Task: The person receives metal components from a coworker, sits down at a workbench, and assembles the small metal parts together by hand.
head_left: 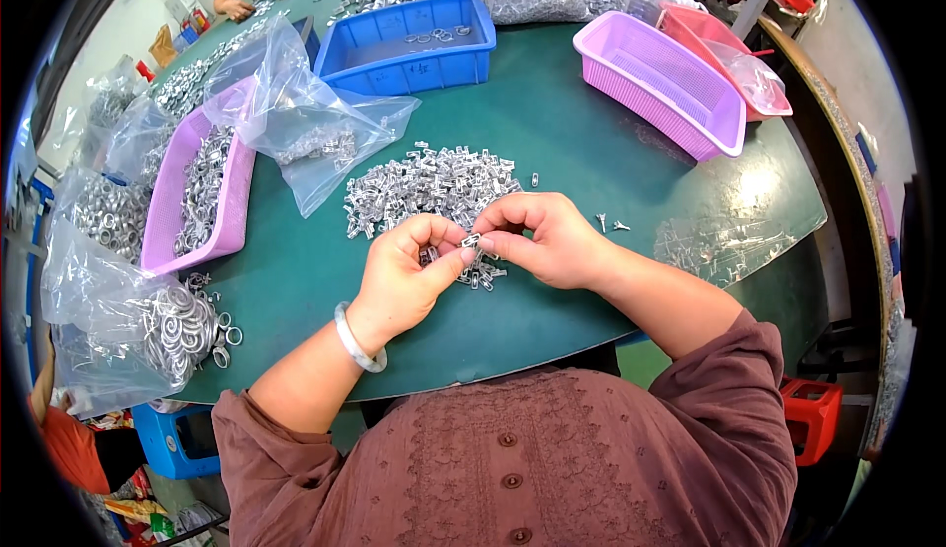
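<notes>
Between my fingertips is a small silver metal buckle-like part (471, 240), oblong with an opening in it. My left hand (409, 266) pinches it from the left, thumb against forefinger. From the other side my right hand (540, 241) grips the same part with thumb and forefinger. Just beyond and partly beneath my hands spreads a heap of similar small silver metal parts (424, 182). Some of them show under my left fingers; whether that hand holds any more of them I cannot tell.
A purple basket (232, 222) of metal parts and a plastic bag spilling metal rings (182, 335) lie left. Behind the heap stands a blue bin (394, 74). Another purple basket (680, 103) sits at the right. A co-worker's hands (236, 7) rest at the far table end.
</notes>
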The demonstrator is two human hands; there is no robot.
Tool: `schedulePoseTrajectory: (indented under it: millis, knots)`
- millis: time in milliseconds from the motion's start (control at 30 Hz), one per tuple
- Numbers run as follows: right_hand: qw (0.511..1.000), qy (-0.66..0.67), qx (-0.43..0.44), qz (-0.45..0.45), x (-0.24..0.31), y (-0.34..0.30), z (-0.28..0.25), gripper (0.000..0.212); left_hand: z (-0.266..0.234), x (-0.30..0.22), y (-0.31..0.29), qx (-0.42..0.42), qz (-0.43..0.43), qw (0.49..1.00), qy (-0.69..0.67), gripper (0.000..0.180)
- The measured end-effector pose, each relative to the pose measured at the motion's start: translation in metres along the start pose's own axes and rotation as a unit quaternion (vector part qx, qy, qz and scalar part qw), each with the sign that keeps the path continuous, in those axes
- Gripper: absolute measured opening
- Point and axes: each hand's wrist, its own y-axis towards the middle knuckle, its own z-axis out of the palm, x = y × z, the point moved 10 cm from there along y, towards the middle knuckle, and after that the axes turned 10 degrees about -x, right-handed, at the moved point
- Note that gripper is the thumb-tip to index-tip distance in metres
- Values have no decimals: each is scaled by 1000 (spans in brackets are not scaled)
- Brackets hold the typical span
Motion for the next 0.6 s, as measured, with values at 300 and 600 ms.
schedulePoseTrajectory:
  millis: [300, 600]
  knots:
    - [996, -59, -20, -57, 7, 5, -10, 8, -1, 19, 0, 13, -185, 966, -182, 7]
    - [900, -307, 140, -276, 24, -18, 22, 6, 3, 19, 2, 74, -219, 889, -395, 11]
